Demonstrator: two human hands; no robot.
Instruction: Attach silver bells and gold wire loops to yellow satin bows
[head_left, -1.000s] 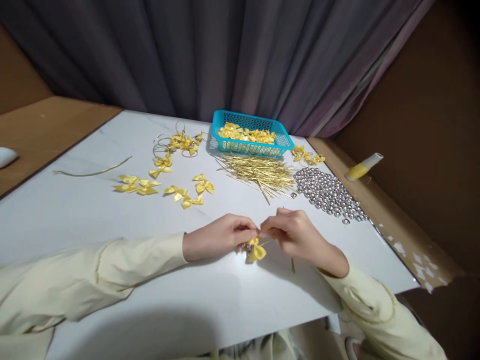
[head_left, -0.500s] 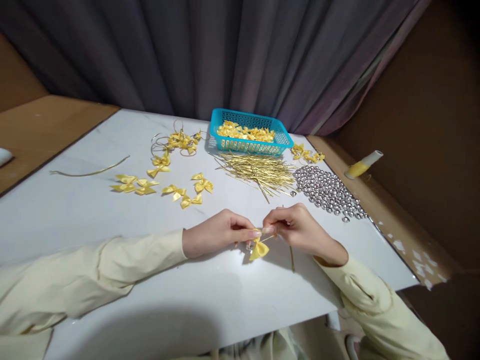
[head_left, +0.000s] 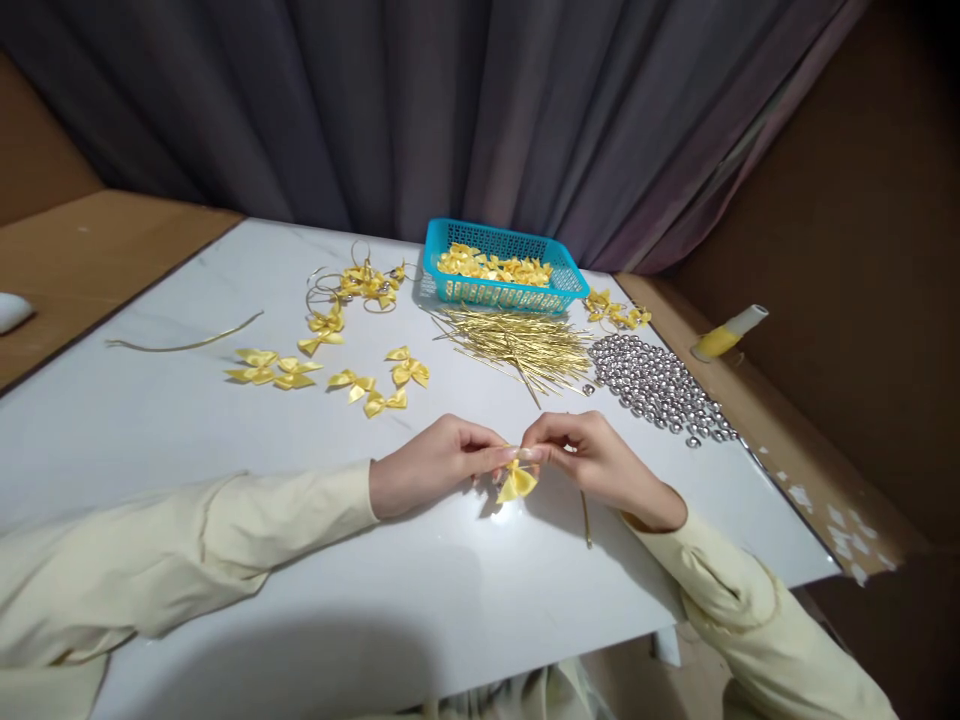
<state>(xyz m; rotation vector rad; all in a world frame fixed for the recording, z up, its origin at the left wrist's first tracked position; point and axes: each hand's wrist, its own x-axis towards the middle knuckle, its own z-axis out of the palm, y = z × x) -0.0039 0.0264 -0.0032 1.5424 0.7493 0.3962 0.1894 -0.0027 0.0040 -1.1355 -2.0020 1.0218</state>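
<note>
Between my two hands, a little above the table, is a yellow ribbon bow (head_left: 517, 484). My left hand (head_left: 450, 458) pinches it from the left with thumb and finger. From the other side my right hand (head_left: 585, 455) is closed at the bow's top, its fingertips meeting those of the left. A thin gold cord was visible at those fingertips a moment ago; now the fingers mostly cover it. Below my right hand a gold cord end (head_left: 586, 522) shows; whether it joins the held piece I cannot tell.
A blue basket (head_left: 510, 297) of yellow bows stands at the back. Before it lie gold cords (head_left: 517, 350), with silver bells or beads (head_left: 660, 385) to the right. Loose bows (head_left: 274, 370) and looped bows (head_left: 367, 285) lie left. A yellow-and-white tube (head_left: 730, 333) is beyond the right edge.
My right hand has moved slightly left, and its fingertips now meet my left hand's at the bow. The cord stretch that showed between them is now mostly covered.
</note>
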